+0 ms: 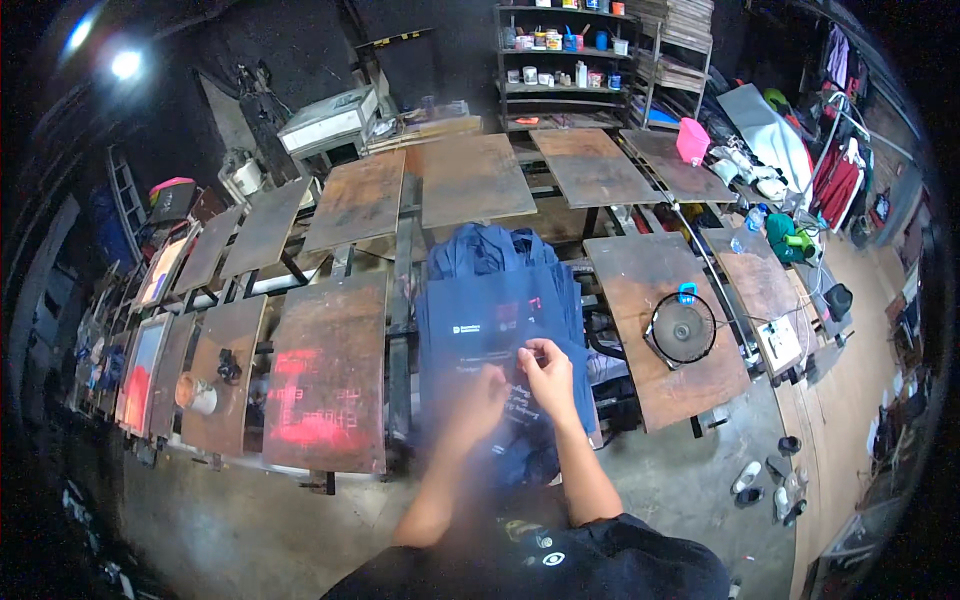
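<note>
Both hands meet over one navy printed bag lying on the near centre board: the left hand, blurred, rests on the cloth, its grip unclear, while the right hand pinches the fabric. One round black fan sits on the right board, and one red-stained board lies to the left.

A ring of rusty brown platen boards forms the surface. One board carries red ink stains; another bears a small round fan; the middle one holds navy printed bags — a paint cup sits far left.
</note>
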